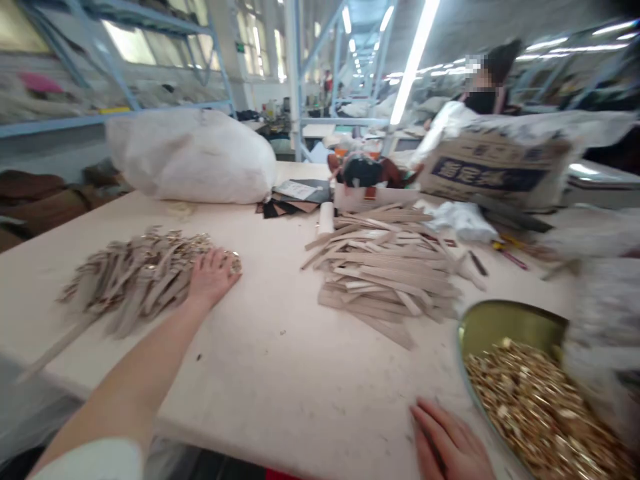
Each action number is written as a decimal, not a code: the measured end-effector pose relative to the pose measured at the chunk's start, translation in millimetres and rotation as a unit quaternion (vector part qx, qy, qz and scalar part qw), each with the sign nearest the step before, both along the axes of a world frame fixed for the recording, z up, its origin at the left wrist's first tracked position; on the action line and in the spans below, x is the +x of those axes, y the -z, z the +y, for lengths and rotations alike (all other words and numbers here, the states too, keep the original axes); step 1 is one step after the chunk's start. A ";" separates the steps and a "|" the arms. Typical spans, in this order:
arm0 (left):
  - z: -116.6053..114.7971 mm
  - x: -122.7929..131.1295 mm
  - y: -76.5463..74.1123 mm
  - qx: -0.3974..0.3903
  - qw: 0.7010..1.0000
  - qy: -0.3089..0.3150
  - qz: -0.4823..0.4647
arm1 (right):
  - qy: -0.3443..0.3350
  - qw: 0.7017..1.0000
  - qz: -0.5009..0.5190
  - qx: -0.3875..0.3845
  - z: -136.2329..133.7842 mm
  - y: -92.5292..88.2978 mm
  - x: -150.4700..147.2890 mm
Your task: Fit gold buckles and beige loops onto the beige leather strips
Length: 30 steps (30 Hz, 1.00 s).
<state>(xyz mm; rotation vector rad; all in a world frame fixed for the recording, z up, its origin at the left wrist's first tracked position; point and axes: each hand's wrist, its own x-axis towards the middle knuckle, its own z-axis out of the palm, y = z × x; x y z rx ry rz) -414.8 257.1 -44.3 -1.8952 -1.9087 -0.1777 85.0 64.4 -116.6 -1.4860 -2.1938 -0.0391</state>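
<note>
My left hand (213, 275) reaches out onto the right edge of a heap of beige straps with gold buckles (135, 277). Its fingers lie on the straps, and a gold buckle shows at the fingertips. My right hand (447, 443) rests flat on the table (280, 373) near the front edge, fingers stretched out, holding nothing. It lies just left of a metal bowl (500, 327) filled with small gold fittings (540, 407). A second heap of plain beige straps (387, 267) lies in the middle of the table.
A stuffed white sack (193, 157) lies at the back left, with dark leather pieces (293, 200) beside it. A printed sack (500, 170) and white plastic bags (465, 220) crowd the right. A person in white (450, 123) works behind. Metal shelving stands beyond.
</note>
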 end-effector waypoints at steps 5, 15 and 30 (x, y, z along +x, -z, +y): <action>-26.0 64.9 5.1 0.034 0.999 0.004 -0.020 | 0.044 0.998 -0.014 -0.047 -0.3 -26.8 -17.6; -14.7 359.8 -33.7 -0.067 0.940 0.333 -0.004 | 0.059 0.989 0.129 -0.030 -8.3 -40.1 -23.4; -41.4 385.9 -27.2 -0.099 0.941 0.314 0.079 | 0.051 0.978 0.200 -0.028 -12.5 -49.2 -16.7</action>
